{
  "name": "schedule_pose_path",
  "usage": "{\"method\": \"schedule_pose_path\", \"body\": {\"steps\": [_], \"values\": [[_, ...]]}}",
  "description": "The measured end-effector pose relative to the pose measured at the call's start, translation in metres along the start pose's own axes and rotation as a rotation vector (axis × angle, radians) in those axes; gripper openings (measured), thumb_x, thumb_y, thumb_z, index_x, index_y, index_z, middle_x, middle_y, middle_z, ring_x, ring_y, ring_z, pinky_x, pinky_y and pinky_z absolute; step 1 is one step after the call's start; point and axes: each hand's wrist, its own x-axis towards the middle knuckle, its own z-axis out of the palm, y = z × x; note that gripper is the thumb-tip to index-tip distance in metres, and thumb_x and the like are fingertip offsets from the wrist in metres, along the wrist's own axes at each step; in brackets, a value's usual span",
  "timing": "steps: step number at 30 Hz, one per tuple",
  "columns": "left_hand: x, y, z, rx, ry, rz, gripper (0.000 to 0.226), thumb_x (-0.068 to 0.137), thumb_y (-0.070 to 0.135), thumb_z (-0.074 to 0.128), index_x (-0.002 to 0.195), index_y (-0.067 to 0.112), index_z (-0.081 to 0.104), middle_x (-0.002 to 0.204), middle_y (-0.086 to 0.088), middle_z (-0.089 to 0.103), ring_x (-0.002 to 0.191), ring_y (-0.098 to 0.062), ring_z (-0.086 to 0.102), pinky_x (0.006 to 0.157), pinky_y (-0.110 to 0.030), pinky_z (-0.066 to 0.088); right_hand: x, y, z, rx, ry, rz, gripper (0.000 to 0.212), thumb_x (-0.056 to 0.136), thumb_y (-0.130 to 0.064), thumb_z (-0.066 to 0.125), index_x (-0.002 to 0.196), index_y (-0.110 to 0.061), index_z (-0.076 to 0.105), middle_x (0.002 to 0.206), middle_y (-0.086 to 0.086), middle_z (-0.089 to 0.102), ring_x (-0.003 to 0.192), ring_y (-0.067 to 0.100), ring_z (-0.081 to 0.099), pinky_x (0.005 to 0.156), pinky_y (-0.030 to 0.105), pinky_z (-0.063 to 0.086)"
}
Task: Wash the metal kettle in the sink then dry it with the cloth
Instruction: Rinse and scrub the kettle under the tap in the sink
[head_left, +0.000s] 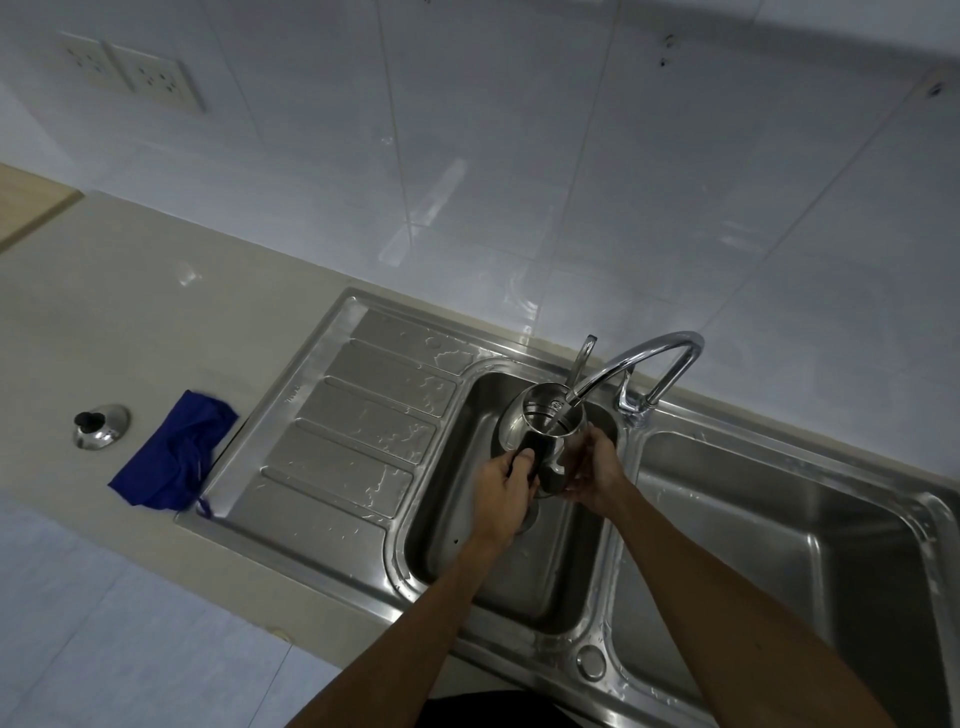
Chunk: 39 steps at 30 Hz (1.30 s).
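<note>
A shiny metal kettle (537, 423) with its lid off hangs over the left basin of the steel sink (519, 587), its open mouth right under the faucet (649, 358) spout. My left hand (506, 491) grips the kettle's black handle. My right hand (597, 470) presses against the kettle's right side and base. Water seems to run into the opening, though I cannot be sure. A crumpled blue cloth (174, 454) lies on the counter left of the drainboard. The kettle's lid (101, 426), with a black knob, rests further left.
A ribbed, wet drainboard (343, 421) lies between the cloth and the left basin. A second, larger basin (779, 561) sits to the right. The beige counter (104, 322) stretches left, and wall sockets (130, 70) sit on the tiled wall.
</note>
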Motion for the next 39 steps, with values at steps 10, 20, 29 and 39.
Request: {"method": "schedule_pose_path", "body": {"steps": [10, 20, 29, 39], "values": [[-0.002, 0.004, 0.0, -0.008, -0.01, 0.001, 0.035, 0.087, 0.04, 0.049, 0.056, 0.03, 0.06, 0.051, 0.002, 0.05, 0.045, -0.013, 0.043, 0.047, -0.027, 0.034, 0.0, -0.002, 0.0, -0.013, -0.009, -0.006, 0.058, 0.094, -0.055, 0.041, 0.125, -0.009, 0.058, 0.123, 0.019, 0.061, 0.113, 0.037, 0.057, 0.077, 0.045, 0.052], [-0.005, 0.007, -0.002, -0.01, -0.034, 0.011, 0.039, 0.095, 0.03, 0.047, 0.058, 0.031, 0.06, 0.053, 0.001, 0.049, 0.045, -0.013, 0.042, 0.046, -0.027, 0.034, 0.003, -0.001, -0.002, -0.021, -0.013, -0.013, 0.057, 0.094, -0.054, 0.041, 0.127, -0.01, 0.057, 0.122, 0.019, 0.06, 0.108, 0.036, 0.058, 0.075, 0.045, 0.052], [-0.005, 0.008, -0.002, -0.023, -0.028, -0.015, 0.039, 0.097, 0.025, 0.047, 0.06, 0.025, 0.059, 0.052, -0.001, 0.049, 0.044, -0.012, 0.042, 0.046, -0.027, 0.033, 0.01, -0.002, -0.003, -0.008, 0.007, -0.012, 0.058, 0.091, -0.055, 0.045, 0.127, -0.012, 0.057, 0.125, 0.018, 0.059, 0.112, 0.036, 0.057, 0.085, 0.051, 0.052], [-0.004, 0.004, -0.002, -0.021, -0.038, -0.008, 0.04, 0.1, 0.019, 0.046, 0.062, 0.024, 0.058, 0.051, 0.002, 0.051, 0.043, -0.011, 0.043, 0.045, -0.026, 0.035, 0.016, 0.001, -0.006, -0.008, 0.013, -0.012, 0.06, 0.089, -0.057, 0.047, 0.128, -0.012, 0.057, 0.126, 0.018, 0.059, 0.113, 0.037, 0.056, 0.094, 0.057, 0.049]]}}
